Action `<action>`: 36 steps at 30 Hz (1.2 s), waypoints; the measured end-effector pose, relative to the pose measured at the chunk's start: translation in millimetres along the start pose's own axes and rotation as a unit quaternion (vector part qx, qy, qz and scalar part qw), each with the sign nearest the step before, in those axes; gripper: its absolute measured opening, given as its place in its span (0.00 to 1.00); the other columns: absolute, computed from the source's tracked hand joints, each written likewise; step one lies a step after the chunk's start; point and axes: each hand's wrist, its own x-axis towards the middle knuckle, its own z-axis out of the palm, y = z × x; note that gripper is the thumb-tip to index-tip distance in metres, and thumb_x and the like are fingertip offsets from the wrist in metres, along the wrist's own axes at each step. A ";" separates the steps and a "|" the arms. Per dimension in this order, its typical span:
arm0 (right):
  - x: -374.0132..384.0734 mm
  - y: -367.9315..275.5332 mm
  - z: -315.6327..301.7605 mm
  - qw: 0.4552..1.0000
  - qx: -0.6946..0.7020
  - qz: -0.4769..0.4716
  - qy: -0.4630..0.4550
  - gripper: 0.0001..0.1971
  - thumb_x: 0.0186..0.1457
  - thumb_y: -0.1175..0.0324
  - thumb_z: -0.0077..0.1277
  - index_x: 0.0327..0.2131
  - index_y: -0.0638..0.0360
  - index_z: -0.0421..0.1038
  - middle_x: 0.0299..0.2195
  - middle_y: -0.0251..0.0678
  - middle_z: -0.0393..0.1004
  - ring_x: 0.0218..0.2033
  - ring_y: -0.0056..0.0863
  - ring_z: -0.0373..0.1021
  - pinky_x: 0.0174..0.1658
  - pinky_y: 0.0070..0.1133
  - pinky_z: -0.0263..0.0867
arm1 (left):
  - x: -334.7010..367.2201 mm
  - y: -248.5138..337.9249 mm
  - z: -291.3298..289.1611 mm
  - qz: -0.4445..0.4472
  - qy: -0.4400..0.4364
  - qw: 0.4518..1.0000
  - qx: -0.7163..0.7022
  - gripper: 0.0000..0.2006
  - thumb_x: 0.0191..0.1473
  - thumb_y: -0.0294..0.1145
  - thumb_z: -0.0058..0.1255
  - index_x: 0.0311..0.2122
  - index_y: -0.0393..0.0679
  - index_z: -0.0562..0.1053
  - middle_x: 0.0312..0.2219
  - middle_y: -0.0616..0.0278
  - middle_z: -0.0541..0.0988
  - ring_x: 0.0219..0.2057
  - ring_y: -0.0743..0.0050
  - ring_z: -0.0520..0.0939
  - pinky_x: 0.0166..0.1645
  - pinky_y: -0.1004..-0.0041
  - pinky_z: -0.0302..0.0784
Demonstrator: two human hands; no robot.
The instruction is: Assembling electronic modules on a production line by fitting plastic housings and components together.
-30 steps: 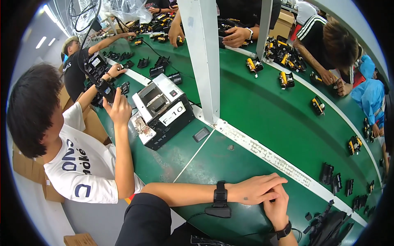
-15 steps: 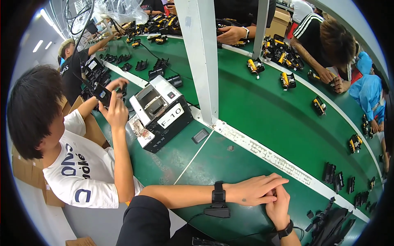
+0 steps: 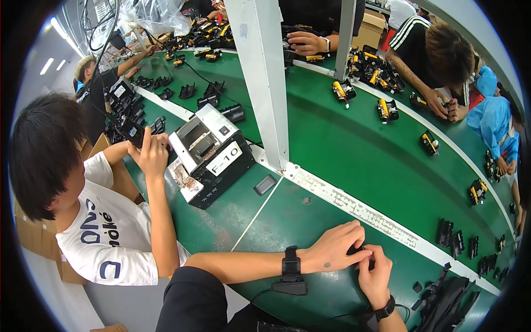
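Apparently, your curled left hand (image 3: 333,247) and bent-fingered right hand (image 3: 376,278) meet around a small black piece (image 3: 353,250), mostly hidden between them, perhaps to steady it; which one grips it cannot be told.

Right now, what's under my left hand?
Between your left hand and right hand, part of a dark thing shows; its full shape is hidden. Green table is visible around them; whatever lies directly under the left palm is covered.
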 end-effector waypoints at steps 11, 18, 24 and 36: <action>2.9 1.5 3.7 1.000 0.010 -0.012 0.010 0.06 0.62 0.79 0.57 0.42 0.64 0.76 0.23 0.42 0.77 0.22 0.33 0.76 0.29 0.26 0.72 | -3.0 -7.6 7.1 0.034 0.039 0.997 0.052 0.17 0.61 0.41 0.64 0.25 0.44 0.74 0.26 0.65 0.73 0.26 0.60 0.74 0.35 0.63 0.70; 6.1 -4.3 5.1 0.999 0.025 -0.017 0.013 0.08 0.63 0.78 0.58 0.45 0.64 0.76 0.26 0.41 0.78 0.23 0.29 0.75 0.29 0.25 0.72 | -2.5 -9.4 7.2 0.027 0.050 0.997 0.048 0.13 0.62 0.37 0.64 0.28 0.42 0.78 0.27 0.65 0.75 0.25 0.64 0.76 0.33 0.65 0.71; 7.3 -9.3 1.7 1.000 0.029 -0.007 0.004 0.13 0.63 0.78 0.58 0.50 0.64 0.75 0.27 0.41 0.78 0.24 0.27 0.75 0.30 0.24 0.71 | 1.3 -7.4 1.7 0.015 0.069 0.997 -0.019 0.09 0.64 0.31 0.62 0.33 0.38 0.79 0.31 0.62 0.78 0.28 0.63 0.79 0.34 0.67 0.74; 2.6 1.2 5.8 1.000 0.019 -0.016 0.002 0.15 0.66 0.77 0.54 0.55 0.65 0.71 0.28 0.43 0.78 0.25 0.37 0.76 0.32 0.30 0.72 | -0.8 -13.0 1.6 0.054 -0.024 0.997 -0.040 0.05 0.65 0.24 0.56 0.45 0.36 0.77 0.39 0.57 0.78 0.33 0.60 0.80 0.36 0.65 0.77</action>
